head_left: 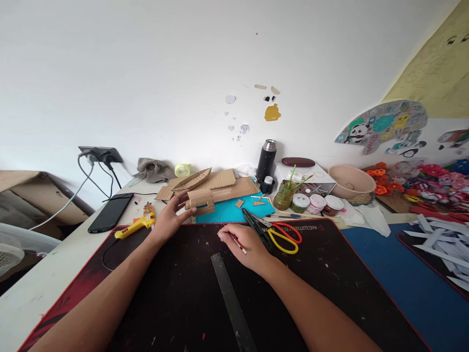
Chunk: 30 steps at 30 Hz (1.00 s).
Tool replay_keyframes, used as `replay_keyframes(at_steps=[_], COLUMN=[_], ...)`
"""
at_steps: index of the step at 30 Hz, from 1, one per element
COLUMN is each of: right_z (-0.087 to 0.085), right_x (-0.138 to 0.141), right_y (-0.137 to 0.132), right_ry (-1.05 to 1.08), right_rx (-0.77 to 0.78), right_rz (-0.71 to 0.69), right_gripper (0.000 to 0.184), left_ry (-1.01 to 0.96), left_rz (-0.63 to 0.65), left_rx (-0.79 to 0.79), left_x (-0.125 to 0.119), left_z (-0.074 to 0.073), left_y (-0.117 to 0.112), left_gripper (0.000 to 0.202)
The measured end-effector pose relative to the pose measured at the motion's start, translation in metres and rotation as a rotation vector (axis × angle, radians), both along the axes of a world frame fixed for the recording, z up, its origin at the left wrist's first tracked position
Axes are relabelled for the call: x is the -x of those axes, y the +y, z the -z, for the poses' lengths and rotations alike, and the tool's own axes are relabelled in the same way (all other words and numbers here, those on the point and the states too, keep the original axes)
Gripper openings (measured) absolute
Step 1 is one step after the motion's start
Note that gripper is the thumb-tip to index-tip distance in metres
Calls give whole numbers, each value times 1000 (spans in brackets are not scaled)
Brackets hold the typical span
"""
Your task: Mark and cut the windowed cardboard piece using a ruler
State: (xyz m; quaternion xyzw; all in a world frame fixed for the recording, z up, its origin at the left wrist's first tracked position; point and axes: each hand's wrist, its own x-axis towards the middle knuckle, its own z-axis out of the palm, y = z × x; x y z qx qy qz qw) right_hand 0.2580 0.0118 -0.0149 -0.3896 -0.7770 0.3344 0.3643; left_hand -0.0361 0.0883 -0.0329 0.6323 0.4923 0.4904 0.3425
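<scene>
My left hand [171, 215] grips a small cardboard piece [201, 199] with a slot cut in it, thumb in front and fingers behind. It is held over the edge of a blue sheet [224, 213]. My right hand [242, 243] is closed around a red pencil [239, 244], its end pointing toward me, above the dark mat [176, 293]. A metal ruler [231, 303] lies on the mat just in front of my right hand. Behind the left hand, a boat-shaped cardboard piece [192, 180] rests on flat cardboard [242, 189] with printed lettering.
Right of my right hand lie scissors [284, 238] and a black cutter [257, 229]. A yellow glue gun [135, 227] and a phone [111, 213] are at left. Paint jars [300, 202], a black flask [266, 161] and a bowl [351, 180] stand behind.
</scene>
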Motion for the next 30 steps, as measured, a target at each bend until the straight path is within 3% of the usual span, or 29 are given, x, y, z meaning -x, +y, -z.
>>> replay_keyframes(at_steps=[30], right_z=[-2], right_x=[0], right_y=[0], right_ry=[-24], right_rx=[-19], right_rz=[-15], right_gripper=[24], left_ry=[30], left_rz=[-10], left_rx=[2], left_x=[-1], left_z=[5], left_y=[0], left_gripper=[91])
